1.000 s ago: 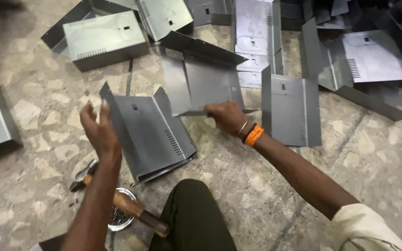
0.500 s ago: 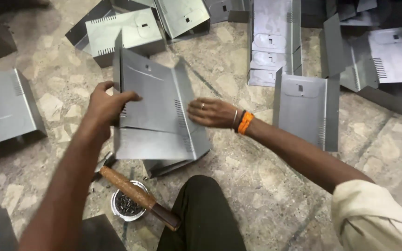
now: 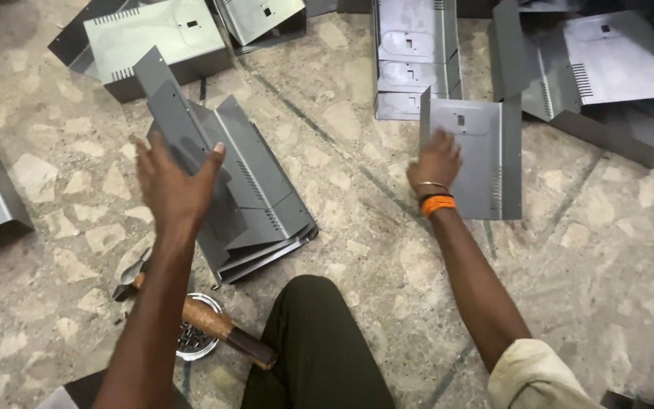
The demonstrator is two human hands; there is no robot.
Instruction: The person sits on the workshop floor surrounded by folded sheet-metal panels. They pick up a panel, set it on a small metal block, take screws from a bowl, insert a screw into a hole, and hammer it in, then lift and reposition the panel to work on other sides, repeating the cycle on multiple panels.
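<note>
A speckled stone floor (image 3: 607, 250) is strewn with bent metal sheets; beside the stacked sheets (image 3: 255, 204), the left hand (image 3: 172, 185) is spread open, the right hand (image 3: 437, 160) is laid loosely open on another sheet (image 3: 486, 151), its fingertips blurred.

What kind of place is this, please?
Probably a small sheet-metal workshop, with the work done on the floor. Many bent grey metal covers with vent slots lie about the stone floor, and a wooden-handled tool rests across a small tin of screws.

Your single head-worn camera looks steeply down from above your shoulders at the stone floor (image 3: 357, 167), close enough that both forearms enter from the lower edge and your knee (image 3: 319, 341) fills the bottom centre; bent metal sheets (image 3: 251, 197) spread toward the upper edge.
</note>
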